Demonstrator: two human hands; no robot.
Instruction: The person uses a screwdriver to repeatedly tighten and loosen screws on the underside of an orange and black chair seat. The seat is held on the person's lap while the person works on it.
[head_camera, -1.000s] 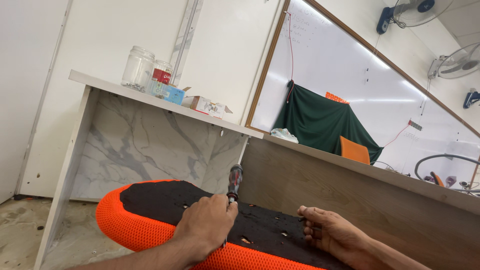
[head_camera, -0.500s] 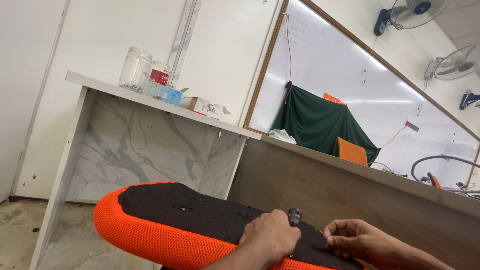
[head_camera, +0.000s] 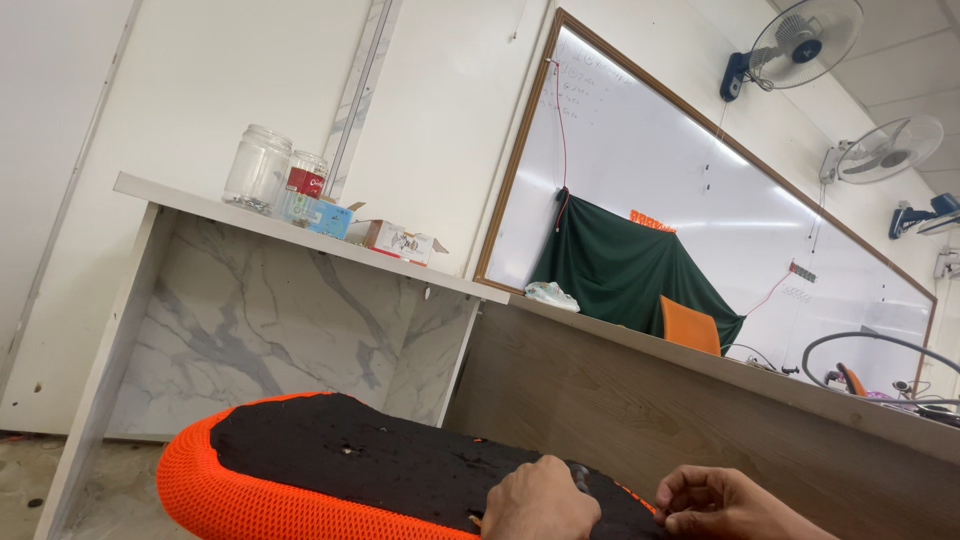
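Head view: left hand (head_camera: 540, 498) is fisted on a small dark tool (head_camera: 580, 476) atop the seat pad (head_camera: 300, 475) at bottom centre; right hand (head_camera: 720, 500) pinches its far rim, fingers curled. Judging by looks, it is light, stiff underneath, mesh-edged; grip the rim.

A single view is given, taken from a camera worn on the head. It is set low and close above the orange-rimmed seat panel (head_camera: 300, 480), which fills the lower left of the frame, and it is aimed forward and slightly upward rather than down. The horizon is tilted, so the marble-patterned counter (head_camera: 250, 320) and the whiteboard (head_camera: 680, 200) are seen slanting. The left hand (head_camera: 540, 500) and right hand (head_camera: 725, 505) are caught only at the bottom edge, near the lens. No second view is provided
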